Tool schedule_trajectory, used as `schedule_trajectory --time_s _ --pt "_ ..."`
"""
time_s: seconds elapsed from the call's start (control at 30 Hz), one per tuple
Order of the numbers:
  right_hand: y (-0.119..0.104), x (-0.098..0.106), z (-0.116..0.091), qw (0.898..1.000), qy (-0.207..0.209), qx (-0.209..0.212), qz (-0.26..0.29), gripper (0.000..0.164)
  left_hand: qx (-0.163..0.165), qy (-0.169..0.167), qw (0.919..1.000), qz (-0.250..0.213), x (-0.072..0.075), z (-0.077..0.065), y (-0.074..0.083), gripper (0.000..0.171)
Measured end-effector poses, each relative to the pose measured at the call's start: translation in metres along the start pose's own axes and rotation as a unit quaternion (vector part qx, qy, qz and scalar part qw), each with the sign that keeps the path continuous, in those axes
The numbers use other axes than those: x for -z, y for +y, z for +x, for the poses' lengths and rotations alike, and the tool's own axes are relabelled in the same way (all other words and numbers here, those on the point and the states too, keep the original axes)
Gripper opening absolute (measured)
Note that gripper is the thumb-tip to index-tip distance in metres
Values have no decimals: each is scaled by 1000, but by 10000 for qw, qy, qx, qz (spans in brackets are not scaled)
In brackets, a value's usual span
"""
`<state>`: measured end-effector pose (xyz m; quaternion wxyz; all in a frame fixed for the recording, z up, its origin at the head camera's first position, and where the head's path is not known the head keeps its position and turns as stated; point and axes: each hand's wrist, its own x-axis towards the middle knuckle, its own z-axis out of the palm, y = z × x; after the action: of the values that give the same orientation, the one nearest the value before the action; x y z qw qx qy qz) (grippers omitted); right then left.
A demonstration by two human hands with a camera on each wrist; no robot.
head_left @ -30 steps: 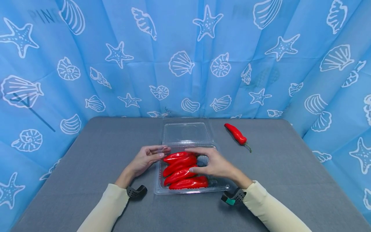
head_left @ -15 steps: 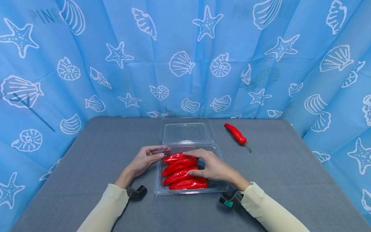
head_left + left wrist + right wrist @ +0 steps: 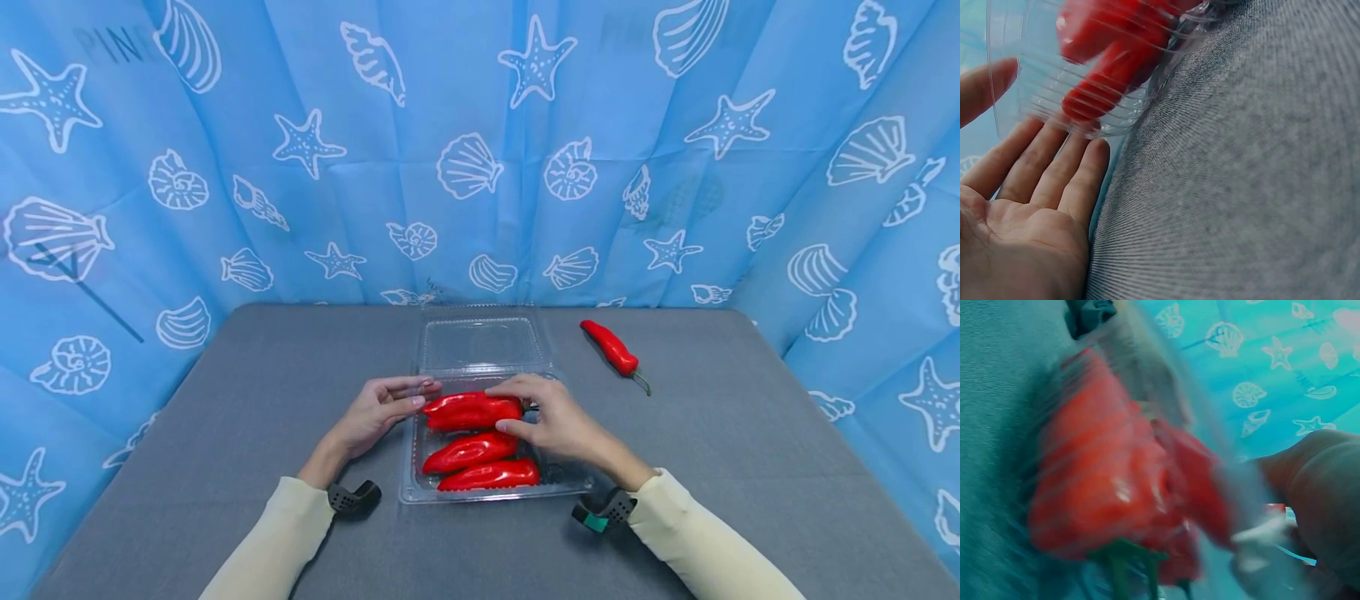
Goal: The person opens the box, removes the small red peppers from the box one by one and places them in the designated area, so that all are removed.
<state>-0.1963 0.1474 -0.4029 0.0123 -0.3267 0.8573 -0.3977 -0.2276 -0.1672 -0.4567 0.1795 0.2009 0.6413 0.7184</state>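
Red peppers lie crosswise in a clear plastic clamshell container [image 3: 405, 475]. My right hand [image 3: 558, 421] holds a red pepper [image 3: 468, 410] in the far part of the container, thumb on the near side and fingers on the far side at its stem end. Nearer the front rim lie another red pepper [image 3: 471, 452] and the front red pepper [image 3: 491, 475], side by side. My left hand [image 3: 382, 412] is at the container's left wall, its fingers [image 3: 1032, 159] extended with the tips right against the ribbed plastic in the left wrist view. Green stems [image 3: 1125, 569] show in the right wrist view, which is blurred.
The hinged clear lid [image 3: 483, 342] lies folded back behind the container. A single red pepper with a green stem [image 3: 609, 346] rests on the grey table [image 3: 315, 350] to the back right. A blue shell-patterned curtain [image 3: 480, 225] hangs behind the table.
My right hand has closed in on the far peppers and shifted the held one away from the front, widening the gap to the nearer two. My left hand has kept still.
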Motion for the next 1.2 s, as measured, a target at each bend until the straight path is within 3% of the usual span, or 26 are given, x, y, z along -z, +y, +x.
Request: schedule_trajectory --time_s 0.3,0.7,0.93,1.2 --pt "1 32 -1 9968 784 134 108 45 -46 133 9999 -64 0 0 0 49" --pt "33 87 -12 9793 1908 -682 -18 47 -2 196 9998 -9 0 1 1 49" --pt "69 114 -25 9599 2486 -1283 -169 49 -10 191 9998 -104 0 1 0 48" --pt "111 134 -49 9204 3021 -2480 -40 54 -30 198 9997 -131 1 2 -2 52"
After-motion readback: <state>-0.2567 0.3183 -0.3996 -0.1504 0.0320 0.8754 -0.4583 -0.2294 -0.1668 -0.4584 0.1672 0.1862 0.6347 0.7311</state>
